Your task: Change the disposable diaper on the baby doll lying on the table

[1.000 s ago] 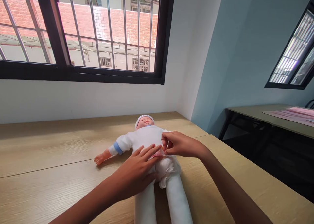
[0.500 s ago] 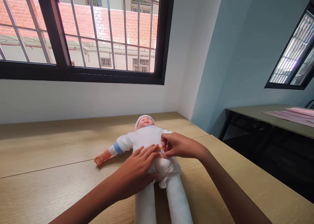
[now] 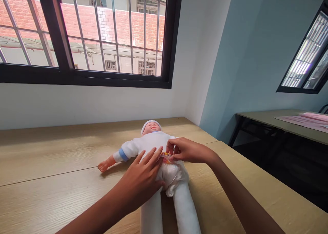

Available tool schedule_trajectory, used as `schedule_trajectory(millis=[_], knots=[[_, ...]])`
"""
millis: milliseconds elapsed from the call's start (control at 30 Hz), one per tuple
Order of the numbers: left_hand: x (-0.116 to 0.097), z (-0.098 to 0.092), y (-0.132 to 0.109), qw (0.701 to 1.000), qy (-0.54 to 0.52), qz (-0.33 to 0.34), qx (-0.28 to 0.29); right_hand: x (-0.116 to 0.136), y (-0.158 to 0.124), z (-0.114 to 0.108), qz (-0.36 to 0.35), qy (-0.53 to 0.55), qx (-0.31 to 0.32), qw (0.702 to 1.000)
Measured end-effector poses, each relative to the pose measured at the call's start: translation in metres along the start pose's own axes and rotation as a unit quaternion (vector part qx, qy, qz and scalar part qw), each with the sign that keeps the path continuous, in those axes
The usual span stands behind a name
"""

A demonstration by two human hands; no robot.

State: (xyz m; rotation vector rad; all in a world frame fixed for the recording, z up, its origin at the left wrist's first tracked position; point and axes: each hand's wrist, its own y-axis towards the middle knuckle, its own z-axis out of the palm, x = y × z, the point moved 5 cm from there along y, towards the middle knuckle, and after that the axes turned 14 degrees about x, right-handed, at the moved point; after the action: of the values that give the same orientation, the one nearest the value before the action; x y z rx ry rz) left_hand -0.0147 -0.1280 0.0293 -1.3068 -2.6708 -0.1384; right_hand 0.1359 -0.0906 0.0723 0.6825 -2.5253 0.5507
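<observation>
A baby doll (image 3: 152, 141) in a white top and cap lies on its back, head away from me. Around its hips is a white diaper (image 3: 174, 176) with a coloured printed strip at the waist. My left hand (image 3: 146, 174) rests on the doll's left-of-view hip and the diaper's side, fingers spread. At the waist strip, my right hand (image 3: 183, 150) has its thumb and fingers curled in a pinch on the diaper's edge; its fingertips partly cover the spot, probably a fastening tab. The doll's other arm is hidden behind my right hand.
The doll lies on a wooden table (image 3: 64, 152) against a white wall below a barred window (image 3: 115, 32). To the right, a second table (image 3: 261, 116) carries pink cloths or sheets (image 3: 307, 120).
My left hand has its fingers lifted and spread more, uncovering more of the printed strip. My right hand has shifted slightly to the left.
</observation>
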Motion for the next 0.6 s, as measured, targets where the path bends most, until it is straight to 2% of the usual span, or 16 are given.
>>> schedule_trajectory(millis=[333,433,600], knots=[[-0.002,0.002,0.000,0.999,0.009,-0.004,0.038,0.002,0.003,-0.001,-0.018,-0.039,0.023,0.999],[-0.003,-0.001,-0.001,1.000,0.005,0.002,0.014,0.000,0.005,-0.002,-0.028,-0.049,0.025,0.998],[-0.003,-0.018,-0.007,0.997,-0.059,0.011,-0.040,-0.004,0.008,-0.001,-0.049,-0.031,0.031,0.998]])
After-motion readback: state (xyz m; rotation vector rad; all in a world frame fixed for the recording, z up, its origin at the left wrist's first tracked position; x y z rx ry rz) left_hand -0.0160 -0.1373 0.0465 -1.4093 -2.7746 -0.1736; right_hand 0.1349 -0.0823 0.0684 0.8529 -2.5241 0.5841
